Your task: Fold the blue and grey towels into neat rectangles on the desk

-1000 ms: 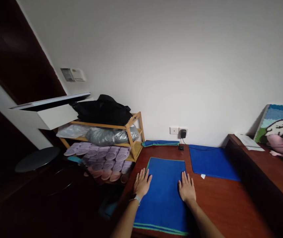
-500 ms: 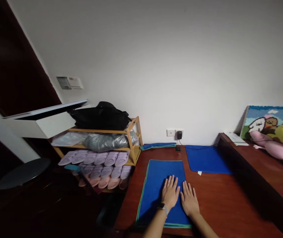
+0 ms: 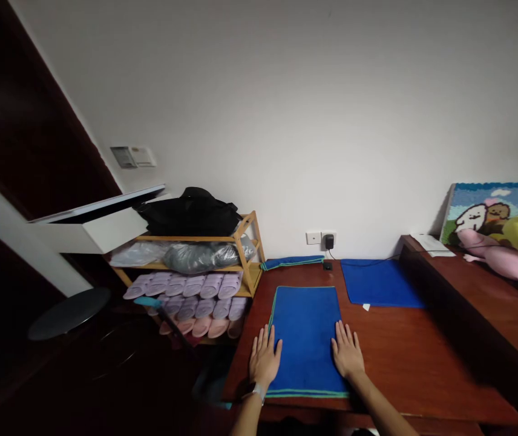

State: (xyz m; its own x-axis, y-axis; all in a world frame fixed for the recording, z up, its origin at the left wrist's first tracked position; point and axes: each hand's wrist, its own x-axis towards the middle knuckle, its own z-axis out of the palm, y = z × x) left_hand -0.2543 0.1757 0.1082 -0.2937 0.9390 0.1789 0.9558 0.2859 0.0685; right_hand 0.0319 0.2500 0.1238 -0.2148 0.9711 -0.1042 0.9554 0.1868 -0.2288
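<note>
A folded blue cloth (image 3: 307,339) with green edging lies flat on the reddish-brown table (image 3: 404,363). My left hand (image 3: 264,357), with a watch at the wrist, rests flat over the cloth's left edge, fingers stretched out. On the opposite side, my right hand (image 3: 348,351) lies flat along the right edge, its fingers also extended. Neither hand holds anything. Behind to the right is another blue cloth (image 3: 377,283), with a small white tag at its front edge. A narrow folded blue cloth (image 3: 293,261) lies along the wall.
A wooden rack (image 3: 247,254) at the left holds slippers (image 3: 190,286), plastic-wrapped bundles and a black bag (image 3: 193,215). A plugged-in charger (image 3: 329,241) trails a cable across the table's back. Plush toys (image 3: 504,257) and a picture (image 3: 486,209) occupy the raised surface at right.
My left hand has moved left from the middle of the cloth to its left edge. My right hand stays at the right edge. The view has shifted slightly.
</note>
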